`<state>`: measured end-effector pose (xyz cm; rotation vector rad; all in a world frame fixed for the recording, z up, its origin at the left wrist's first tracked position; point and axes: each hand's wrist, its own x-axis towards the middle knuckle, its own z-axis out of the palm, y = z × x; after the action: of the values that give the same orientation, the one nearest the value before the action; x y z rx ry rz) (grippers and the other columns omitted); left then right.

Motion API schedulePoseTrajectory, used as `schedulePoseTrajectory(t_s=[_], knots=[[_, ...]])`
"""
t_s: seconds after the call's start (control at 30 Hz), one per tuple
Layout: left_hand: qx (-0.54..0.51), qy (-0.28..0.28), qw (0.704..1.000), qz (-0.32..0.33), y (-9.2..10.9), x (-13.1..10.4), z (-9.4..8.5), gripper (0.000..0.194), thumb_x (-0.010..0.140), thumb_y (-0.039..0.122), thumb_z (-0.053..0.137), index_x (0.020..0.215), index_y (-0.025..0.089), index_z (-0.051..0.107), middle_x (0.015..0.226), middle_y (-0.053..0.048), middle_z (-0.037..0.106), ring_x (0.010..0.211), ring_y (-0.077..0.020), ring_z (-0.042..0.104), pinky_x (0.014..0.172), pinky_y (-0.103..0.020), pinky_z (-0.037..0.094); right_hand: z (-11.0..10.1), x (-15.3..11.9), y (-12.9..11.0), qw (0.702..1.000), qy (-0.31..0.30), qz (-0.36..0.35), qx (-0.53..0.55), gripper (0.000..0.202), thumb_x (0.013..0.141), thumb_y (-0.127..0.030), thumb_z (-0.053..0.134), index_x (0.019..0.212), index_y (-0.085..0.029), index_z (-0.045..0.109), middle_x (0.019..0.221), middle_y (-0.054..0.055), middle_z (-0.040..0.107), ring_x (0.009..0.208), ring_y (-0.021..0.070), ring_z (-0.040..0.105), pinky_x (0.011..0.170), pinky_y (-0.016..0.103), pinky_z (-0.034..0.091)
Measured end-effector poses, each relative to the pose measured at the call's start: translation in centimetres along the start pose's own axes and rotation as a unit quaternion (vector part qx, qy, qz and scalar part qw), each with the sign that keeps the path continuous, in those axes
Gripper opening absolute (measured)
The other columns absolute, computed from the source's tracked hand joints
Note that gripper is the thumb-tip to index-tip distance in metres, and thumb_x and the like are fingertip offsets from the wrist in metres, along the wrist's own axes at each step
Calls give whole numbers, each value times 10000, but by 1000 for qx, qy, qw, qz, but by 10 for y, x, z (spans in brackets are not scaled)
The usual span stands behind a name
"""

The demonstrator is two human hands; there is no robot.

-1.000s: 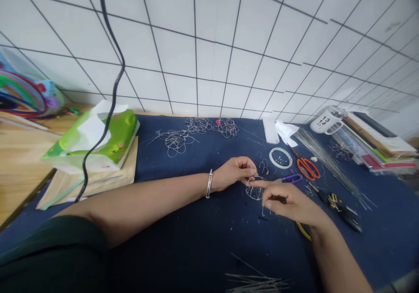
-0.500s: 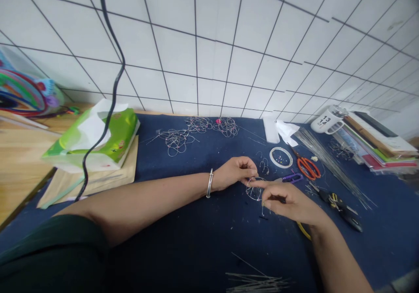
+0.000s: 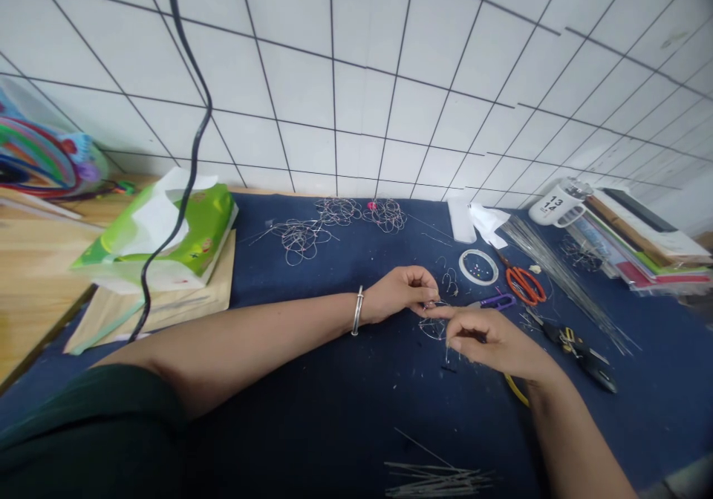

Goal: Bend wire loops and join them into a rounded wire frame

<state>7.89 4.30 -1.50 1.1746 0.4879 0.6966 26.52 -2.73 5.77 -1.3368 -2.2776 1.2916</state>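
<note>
Between my two hands is a small round frame of thin wire (image 3: 433, 328), with a tiny purplish piece near its top. My left hand (image 3: 402, 293), a silver bangle at its wrist, is closed, with thumb and fingers pinching the upper edge of the frame. From the right, my right hand (image 3: 487, 339) stretches its index finger to the same spot. Its thumb and other fingers are curled around what looks like a wire end that hangs below them. Just beyond the hands lie some bent wire loops (image 3: 450, 284) and a white ring dish (image 3: 479, 267) with small beads.
Wire coils (image 3: 301, 240) lie near the wall. At right are orange-handled scissors (image 3: 526, 285), a purple-handled tool (image 3: 497, 302), black pliers (image 3: 582, 358), long wires (image 3: 568, 284) and a mug (image 3: 557, 206). Cut wires (image 3: 437, 480) lie in front; a tissue pack (image 3: 209, 239) stands left.
The wire frame has tilted slightly and looks flatter. Both hands stay in almost the same place.
</note>
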Motion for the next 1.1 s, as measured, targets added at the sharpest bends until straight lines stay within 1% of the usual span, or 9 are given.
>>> schedulePoseTrajectory(t_s=[0.17,0.27,0.57,0.6,0.67,0.73,0.8,0.97,1.1], knots=[[11,1,1000,1,1,0,1,183,749,263,605,810,97,558,742,-22,576,625,-65,558,633,-245,499,0,0,0,1000,1,12,-3,156,802,-311,497,770,-194,595,1075,56,608,793,153,589,555,233,407],[11,8,1000,-2,2,0,1,176,743,254,610,802,97,555,729,-17,572,615,-58,550,621,-229,489,0,0,0,1000,-3,6,-5,146,803,-307,493,764,-203,589,1035,43,624,762,142,587,557,235,408],[18,12,1000,2,0,1,0,164,743,245,605,802,98,561,713,-12,567,608,-57,540,605,-218,469,2,0,-5,1000,-3,5,-19,128,807,-279,482,758,-197,568,1103,56,592,705,117,580,503,219,368],[18,13,1000,3,0,1,0,163,742,244,606,799,98,562,710,-11,567,607,-57,538,604,-216,465,2,0,-6,1000,-4,4,-22,127,808,-276,479,758,-197,565,1084,56,597,731,126,584,503,217,366],[20,15,1000,5,1,1,1,159,738,241,610,789,98,563,705,-10,569,610,-57,535,605,-213,458,2,-1,-7,1000,-3,-3,-28,121,809,-268,477,757,-199,560,1008,55,615,860,165,583,536,223,382],[22,15,1000,9,1,0,1,155,733,236,615,779,97,566,697,-10,572,609,-57,531,605,-210,449,1,-1,-7,999,-1,-9,-33,118,810,-265,477,747,-201,554,928,54,622,1001,205,542,597,243,408],[27,17,999,13,2,0,1,149,730,231,617,771,97,568,686,-8,574,604,-57,527,598,-204,439,1,-1,-6,999,-2,-10,-35,121,809,-270,480,736,-202,548,894,54,620,1066,224,509,644,266,424],[36,27,999,23,4,-1,3,136,726,218,618,767,97,571,685,-7,580,610,-60,531,613,-207,433,1,-1,-2,999,-12,-2,-35,127,805,-298,488,749,-207,556,935,53,629,1039,219,535,658,274,439],[28,33,999,17,4,-1,4,139,720,213,623,763,93,568,670,-6,576,601,-65,536,610,-214,442,2,-2,-5,999,-9,1,-34,122,796,-298,500,746,-209,567,1055,55,614,1007,216,554,617,261,440]])
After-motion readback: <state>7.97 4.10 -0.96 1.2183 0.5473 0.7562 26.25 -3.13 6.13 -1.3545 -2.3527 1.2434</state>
